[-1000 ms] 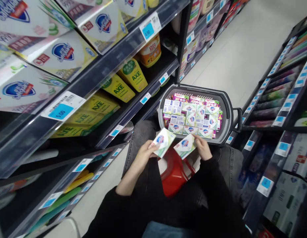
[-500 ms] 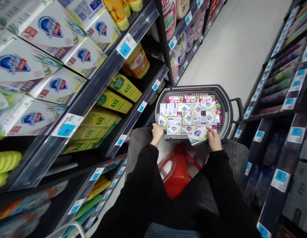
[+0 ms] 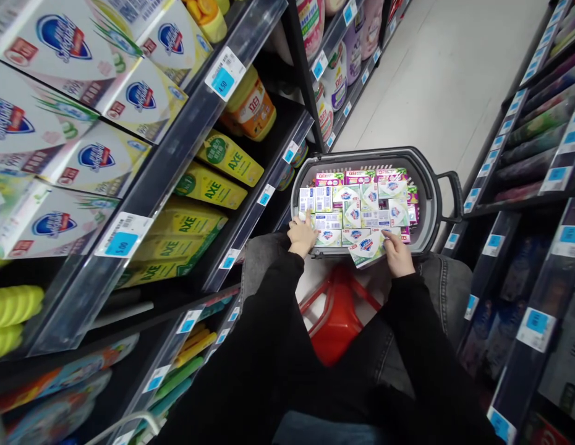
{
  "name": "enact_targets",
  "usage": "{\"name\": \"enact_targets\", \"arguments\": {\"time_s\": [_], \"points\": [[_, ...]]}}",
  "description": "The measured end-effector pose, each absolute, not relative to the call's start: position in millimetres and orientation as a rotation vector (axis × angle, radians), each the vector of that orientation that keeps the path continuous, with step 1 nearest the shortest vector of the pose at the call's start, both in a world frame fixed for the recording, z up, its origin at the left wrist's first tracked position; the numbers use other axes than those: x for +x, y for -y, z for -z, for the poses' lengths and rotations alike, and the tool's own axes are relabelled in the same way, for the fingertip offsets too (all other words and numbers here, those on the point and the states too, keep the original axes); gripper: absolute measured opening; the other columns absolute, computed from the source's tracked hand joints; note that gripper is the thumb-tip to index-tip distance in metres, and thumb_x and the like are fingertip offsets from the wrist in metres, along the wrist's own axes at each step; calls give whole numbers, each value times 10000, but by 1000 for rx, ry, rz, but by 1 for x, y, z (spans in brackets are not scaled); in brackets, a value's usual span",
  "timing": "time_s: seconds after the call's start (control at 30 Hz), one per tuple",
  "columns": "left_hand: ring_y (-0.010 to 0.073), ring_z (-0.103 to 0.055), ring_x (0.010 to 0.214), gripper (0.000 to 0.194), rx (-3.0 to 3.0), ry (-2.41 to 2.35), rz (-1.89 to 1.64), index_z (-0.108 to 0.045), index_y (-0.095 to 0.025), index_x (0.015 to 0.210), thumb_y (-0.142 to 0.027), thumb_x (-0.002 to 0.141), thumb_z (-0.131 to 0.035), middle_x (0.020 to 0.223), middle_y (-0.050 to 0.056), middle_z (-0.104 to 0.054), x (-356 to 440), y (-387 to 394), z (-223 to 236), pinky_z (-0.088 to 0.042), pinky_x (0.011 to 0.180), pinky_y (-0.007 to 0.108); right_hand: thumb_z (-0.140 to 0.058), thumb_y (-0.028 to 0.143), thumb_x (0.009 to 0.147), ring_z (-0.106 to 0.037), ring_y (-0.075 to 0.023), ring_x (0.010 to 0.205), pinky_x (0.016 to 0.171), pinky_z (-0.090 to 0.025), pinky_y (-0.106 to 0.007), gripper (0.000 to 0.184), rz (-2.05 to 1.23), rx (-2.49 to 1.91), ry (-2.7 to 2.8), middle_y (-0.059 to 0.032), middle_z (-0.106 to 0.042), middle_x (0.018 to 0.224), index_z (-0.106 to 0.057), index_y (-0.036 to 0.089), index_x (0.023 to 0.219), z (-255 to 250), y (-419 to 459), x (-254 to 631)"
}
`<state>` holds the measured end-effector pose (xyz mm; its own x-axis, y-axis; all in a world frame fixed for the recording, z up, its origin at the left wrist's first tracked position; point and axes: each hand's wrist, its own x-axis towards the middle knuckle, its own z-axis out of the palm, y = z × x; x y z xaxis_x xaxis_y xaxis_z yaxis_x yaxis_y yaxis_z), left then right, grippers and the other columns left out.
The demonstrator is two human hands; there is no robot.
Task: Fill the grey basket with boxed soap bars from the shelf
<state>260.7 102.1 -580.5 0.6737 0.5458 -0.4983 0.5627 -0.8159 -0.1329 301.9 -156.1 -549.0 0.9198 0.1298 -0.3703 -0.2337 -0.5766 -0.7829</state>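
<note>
A grey shopping basket (image 3: 424,204) stands between my knees, holding rows of white soap boxes (image 3: 327,220) with blue shield logos. Purple-and-green boxes (image 3: 328,180) line its far side and right end. My right hand (image 3: 399,254) pinches the right end of one soap box (image 3: 365,248), which lies tilted over the near rim. At the basket's near left corner, my left hand (image 3: 302,236) lies over the end of the front row, fingers apart and touching the boxes there. What lies under that palm is hidden.
Shelves on the left carry stacked soap boxes (image 3: 55,222), yellow AXE bottles (image 3: 222,185) and an orange tub (image 3: 254,108). A red stool (image 3: 334,327) shows between my legs. More shelving (image 3: 542,259) runs along the right, and the aisle floor (image 3: 436,80) stretches ahead.
My left hand has moved from the basket's left edge inward over the front row, its fingers spreading. My right hand keeps its soap box at the near rim. The view has shifted slightly.
</note>
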Motion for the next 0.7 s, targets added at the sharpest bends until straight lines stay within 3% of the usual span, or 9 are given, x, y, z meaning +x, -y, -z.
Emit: {"name": "enact_targets", "arguments": {"time_s": [0.33, 0.57, 0.7], "points": [[365, -501, 1162, 928, 2924, -833, 576, -158, 67, 1545, -498, 911, -532, 1330, 304, -454, 247, -108, 594, -504, 864, 366, -416, 431, 812, -633, -303, 1094, 988, -478, -460, 514, -423, -2220, -113, -125, -728, 1112, -704, 177, 1154, 551, 169, 310], [385, -504, 1179, 899, 2892, -857, 568, -166, 71, 1537, -468, 912, -521, 1347, 315, -444, 251, -105, 596, -507, 878, 392, -395, 366, 843, -634, -308, 1070, 959, -479, -455, 519, -234, -2567, -173, -139, -728, 1102, -692, 157, 1214, 538, 233, 377], [382, -510, 1170, 868, 2875, -922, 552, -170, 72, 1534, -443, 918, -499, 1340, 317, -451, 254, -102, 596, -510, 875, 395, -430, 264, 835, -628, -285, 1067, 993, -451, -426, 427, -311, -2693, 132, -122, -738, 1061, -736, 173, 1119, 547, 257, 438]]}}
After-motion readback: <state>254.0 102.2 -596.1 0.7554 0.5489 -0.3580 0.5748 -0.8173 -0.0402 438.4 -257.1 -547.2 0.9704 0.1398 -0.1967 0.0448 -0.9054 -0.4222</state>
